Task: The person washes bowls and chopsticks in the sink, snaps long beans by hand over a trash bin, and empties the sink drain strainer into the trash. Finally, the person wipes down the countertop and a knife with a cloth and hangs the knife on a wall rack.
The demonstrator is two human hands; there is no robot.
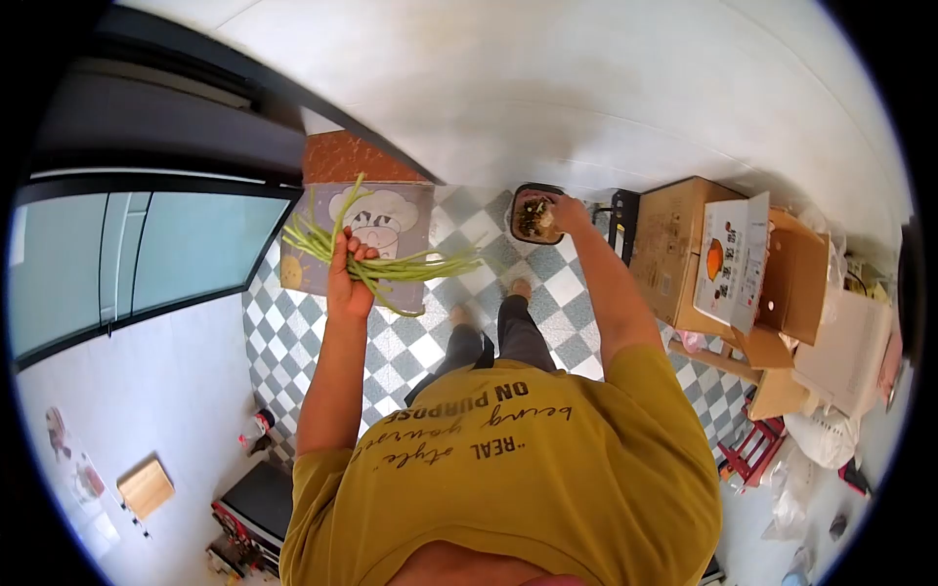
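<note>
- L hand (pixel 352 266): fingers clenched round 1 bunch of long, thin, bean-like green stalks (pixel 415 268), held on the left, above a rectangular greyish-mauve cartoon-print mat (pixel 412 232).
- R hand (pixel 568 215): at right edge of small, dark, squarish open-top bin (pixel 514 217), far side, w/ scraps inside (fingers unclear, can't tell if gripping).
- Big brown cardboard box (pixel 667 244): right of bin.

Shirt (pixel 528 483) reading "REAL style", "being yourself", "ON PURPOSE"
</note>
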